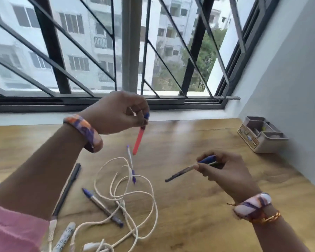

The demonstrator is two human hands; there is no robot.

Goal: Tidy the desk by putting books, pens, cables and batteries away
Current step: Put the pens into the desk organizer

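My left hand (119,113) is raised above the wooden desk (198,188) and pinches a red pen (138,140) that hangs point down. Lower and to the right, my right hand (224,171) grips a bundle of pens (189,169), one blue-capped, their tips pointing left. On the desk between my arms lies a tangled white cable (127,193). A white-and-blue pen (131,163) lies across it, a blue-tipped pen (102,206) lies lower, a black pen (67,188) lies beside my left forearm, and a patterned marker (65,237) lies near the bottom edge.
A grey desk organiser (262,133) with several open compartments stands at the back right, against the pale wall (289,79). A barred window (116,51) runs along the far edge of the desk. A pink sleeve (11,231) covers my left upper arm.
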